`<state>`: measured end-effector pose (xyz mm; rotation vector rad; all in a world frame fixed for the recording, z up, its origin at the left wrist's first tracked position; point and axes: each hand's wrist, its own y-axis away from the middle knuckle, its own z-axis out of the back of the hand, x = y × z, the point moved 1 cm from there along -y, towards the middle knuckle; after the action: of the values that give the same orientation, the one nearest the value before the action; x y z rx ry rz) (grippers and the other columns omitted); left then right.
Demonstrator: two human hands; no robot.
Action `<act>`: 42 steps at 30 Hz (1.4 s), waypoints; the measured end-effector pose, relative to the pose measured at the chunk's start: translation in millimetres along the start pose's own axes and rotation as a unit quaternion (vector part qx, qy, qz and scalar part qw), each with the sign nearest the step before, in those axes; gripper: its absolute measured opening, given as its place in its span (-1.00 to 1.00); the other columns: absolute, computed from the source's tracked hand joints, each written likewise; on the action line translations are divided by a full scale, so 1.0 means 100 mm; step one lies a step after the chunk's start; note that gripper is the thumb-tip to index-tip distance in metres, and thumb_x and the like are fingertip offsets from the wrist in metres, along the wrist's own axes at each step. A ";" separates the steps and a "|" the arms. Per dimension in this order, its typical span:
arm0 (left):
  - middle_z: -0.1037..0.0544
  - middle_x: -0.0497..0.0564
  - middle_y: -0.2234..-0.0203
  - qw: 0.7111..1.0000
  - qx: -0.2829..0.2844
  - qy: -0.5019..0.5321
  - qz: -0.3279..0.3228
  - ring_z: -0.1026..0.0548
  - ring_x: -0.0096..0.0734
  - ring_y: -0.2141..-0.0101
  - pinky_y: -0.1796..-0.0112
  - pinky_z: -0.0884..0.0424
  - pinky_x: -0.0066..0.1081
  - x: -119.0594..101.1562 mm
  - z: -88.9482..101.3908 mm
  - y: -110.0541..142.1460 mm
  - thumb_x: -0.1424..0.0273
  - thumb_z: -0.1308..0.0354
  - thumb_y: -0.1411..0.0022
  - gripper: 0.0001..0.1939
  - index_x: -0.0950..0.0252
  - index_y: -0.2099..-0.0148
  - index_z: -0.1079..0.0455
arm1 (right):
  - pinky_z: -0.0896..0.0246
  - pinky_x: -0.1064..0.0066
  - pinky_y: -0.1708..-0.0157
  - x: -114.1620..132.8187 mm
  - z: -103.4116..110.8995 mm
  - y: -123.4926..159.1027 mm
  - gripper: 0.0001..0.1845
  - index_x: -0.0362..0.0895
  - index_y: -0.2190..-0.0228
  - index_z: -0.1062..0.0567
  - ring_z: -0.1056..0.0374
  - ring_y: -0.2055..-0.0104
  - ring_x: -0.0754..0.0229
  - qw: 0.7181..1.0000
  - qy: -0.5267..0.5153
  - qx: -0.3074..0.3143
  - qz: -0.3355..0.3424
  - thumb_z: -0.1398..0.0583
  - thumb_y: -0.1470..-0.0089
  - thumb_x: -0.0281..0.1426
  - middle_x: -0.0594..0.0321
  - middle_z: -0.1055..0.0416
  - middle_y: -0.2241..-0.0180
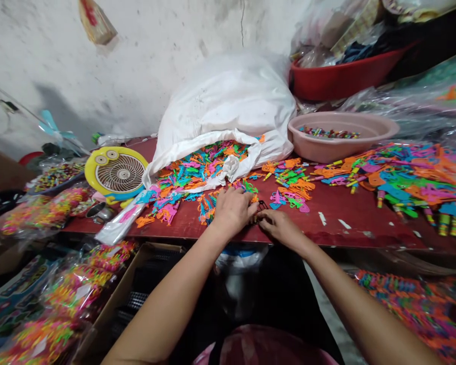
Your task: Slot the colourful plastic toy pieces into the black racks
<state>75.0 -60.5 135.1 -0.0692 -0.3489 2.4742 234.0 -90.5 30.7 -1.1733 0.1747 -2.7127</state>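
Note:
My left hand (231, 210) rests at the front of the red table (338, 205), fingers curled down beside small colourful plastic pieces (206, 209). Opposite it, my right hand (279, 226) has its thumb and fingers pressed together near my left thumb. A small dark, frame-like piece (263, 205) shows at the right fingertips; its kind is too small to tell. What the left fingers hold, if anything, is hidden. Just behind my hands, a white sack (228, 96) lies with its mouth towards me, and bright plastic pieces (201, 165) spill from it.
A yellow fan (121, 175) stands left of the sack. To the right are a pink basin (338, 147) of small striped pieces, a red basin (349, 81), and a heap of coloured plastic toys (410, 177). Bagged pieces (79, 284) and an open carton (117, 299) sit lower left.

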 end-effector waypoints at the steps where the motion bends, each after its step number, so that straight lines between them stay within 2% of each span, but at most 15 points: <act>1: -0.60 0.09 0.24 1.000 0.000 0.001 0.002 -0.51 -0.13 0.12 0.14 -0.32 -0.22 0.01 0.00 0.00 0.17 -0.06 -0.36 -0.69 0.21 0.15 -0.55 | -0.15 0.44 0.30 0.01 -0.03 0.00 -0.77 -0.15 0.32 -0.54 -0.36 0.31 0.20 1.000 0.010 -0.006 0.000 -0.07 -0.12 -0.43 0.19 -0.51 0.34; 5: -0.62 0.10 0.24 1.000 0.010 0.003 0.006 -0.51 -0.13 0.14 0.14 -0.33 -0.22 0.05 0.00 -0.02 0.17 -0.06 -0.35 -0.69 0.22 0.19 -0.57 | -0.07 0.45 0.33 0.10 -0.14 -0.04 -0.76 -0.15 0.39 -0.53 -0.34 0.35 0.22 0.995 0.097 -0.016 -0.024 -0.07 -0.18 -0.38 0.18 -0.51 0.37; 10: -0.64 0.08 0.27 1.000 0.026 -0.003 0.003 -0.51 -0.15 0.15 0.16 -0.32 -0.26 0.11 -0.02 -0.04 0.16 -0.08 -0.34 -0.69 0.20 0.21 -0.58 | 0.00 0.42 0.37 0.18 -0.17 -0.04 -0.68 -0.11 0.30 -0.56 -0.41 0.29 0.16 0.982 0.178 0.021 -0.059 -0.04 -0.27 -0.28 0.16 -0.56 0.31; 14: -0.64 0.07 0.32 0.999 0.034 0.018 -0.005 -0.54 -0.16 0.19 0.19 -0.34 -0.29 0.19 -0.01 -0.05 0.11 -0.07 -0.35 -0.66 0.18 0.18 -0.59 | -0.03 0.42 0.36 0.17 -0.16 -0.04 -0.66 -0.09 0.26 -0.58 -0.45 0.24 0.12 0.976 0.203 0.044 -0.064 -0.03 -0.29 -0.26 0.13 -0.58 0.26; 17: -0.65 0.05 0.27 0.994 0.045 0.092 -0.037 -0.55 -0.20 0.18 0.17 -0.37 -0.34 0.31 0.05 -0.03 0.06 -0.12 -0.31 -0.61 0.19 0.01 -0.55 | -0.12 0.42 0.30 0.09 -0.18 -0.06 -0.69 -0.09 0.13 -0.57 -0.47 0.16 0.08 0.979 0.192 0.052 -0.042 -0.09 -0.23 -0.29 0.10 -0.58 0.16; 20: -0.61 0.07 0.08 0.977 0.008 0.210 -0.045 -0.54 -0.23 0.08 0.09 -0.40 -0.36 0.50 0.17 0.05 0.08 -0.15 -0.30 -0.50 0.24 -0.17 -0.43 | -0.20 0.42 0.19 -0.01 -0.18 -0.07 -0.63 -0.12 0.01 -0.53 -0.47 0.09 0.08 0.988 0.145 0.047 -0.028 -0.13 -0.18 -0.34 0.09 -0.56 0.08; 24: -0.61 0.08 0.06 0.954 -0.076 0.289 0.004 -0.55 -0.28 0.07 0.02 -0.40 -0.34 0.77 0.30 0.23 0.26 -0.10 -0.37 -0.66 0.26 -0.09 -0.50 | -0.24 0.42 0.17 -0.04 -0.16 -0.08 -0.65 -0.16 0.06 -0.55 -0.48 0.13 0.11 0.997 0.073 0.025 -0.009 -0.11 -0.18 -0.33 0.09 -0.58 0.13; 27: -0.62 0.07 0.12 0.957 -0.081 0.276 0.023 -0.55 -0.29 0.13 0.05 -0.43 -0.33 0.89 0.27 0.36 0.28 -0.10 -0.36 -0.69 0.24 -0.06 -0.52 | -0.24 0.42 0.21 0.01 -0.16 -0.08 -0.69 -0.15 0.16 -0.58 -0.47 0.19 0.12 0.999 0.042 0.008 0.003 -0.09 -0.18 -0.34 0.12 -0.59 0.21; 30: -0.60 0.09 0.11 0.966 -0.077 0.244 0.021 -0.54 -0.29 0.11 0.05 -0.42 -0.33 0.84 0.17 0.44 0.27 -0.12 -0.35 -0.69 0.24 -0.05 -0.53 | -0.23 0.42 0.25 0.06 -0.17 -0.08 -0.70 -0.16 0.18 -0.57 -0.46 0.22 0.12 0.999 0.031 -0.004 -0.003 -0.09 -0.17 -0.35 0.13 -0.58 0.22; 33: -0.56 0.11 0.03 0.977 -0.107 0.182 -0.006 -0.49 -0.27 0.02 -0.02 -0.38 -0.29 0.63 0.09 0.45 0.25 -0.09 -0.37 -0.67 0.21 -0.07 -0.51 | -0.21 0.42 0.25 0.11 -0.18 -0.06 -0.71 -0.15 0.17 -0.56 -0.46 0.21 0.12 0.998 0.068 0.007 -0.011 -0.09 -0.18 -0.37 0.14 -0.58 0.21; 35: -0.49 0.11 -0.09 0.985 -0.114 0.121 -0.051 -0.42 -0.23 -0.09 -0.10 -0.30 -0.21 0.45 0.06 0.43 0.26 -0.02 -0.41 -0.65 0.17 -0.15 -0.45 | -0.20 0.40 0.25 0.16 -0.17 -0.03 -0.70 -0.15 0.14 -0.55 -0.45 0.17 0.09 0.990 0.137 0.013 -0.021 -0.08 -0.20 -0.37 0.12 -0.56 0.18; 39: -0.28 0.09 -0.29 0.990 -0.061 0.017 -0.128 -0.25 -0.12 -0.25 -0.23 -0.08 0.06 0.21 -0.03 0.37 0.38 0.07 -0.42 -0.55 0.12 -0.31 -0.24 | -0.15 0.36 0.35 0.26 -0.15 0.06 -0.66 -0.10 0.04 -0.51 -0.46 0.20 0.04 0.950 0.308 0.014 -0.041 -0.04 -0.25 -0.35 0.05 -0.50 0.15; 42: -0.25 0.07 -0.32 0.990 -0.028 -0.003 -0.137 -0.27 -0.16 -0.24 -0.26 -0.04 0.04 0.20 -0.12 0.34 0.46 0.10 -0.40 -0.50 0.16 -0.35 -0.16 | -0.12 0.38 0.41 0.30 -0.18 0.10 -0.65 -0.04 0.05 -0.51 -0.45 0.24 0.08 0.931 0.362 0.028 -0.042 0.00 -0.28 -0.34 0.07 -0.46 0.18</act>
<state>40.7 -72.1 115.0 -0.0332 -0.4014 2.1929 202.4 -105.7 38.1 -0.1122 0.1396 -3.0652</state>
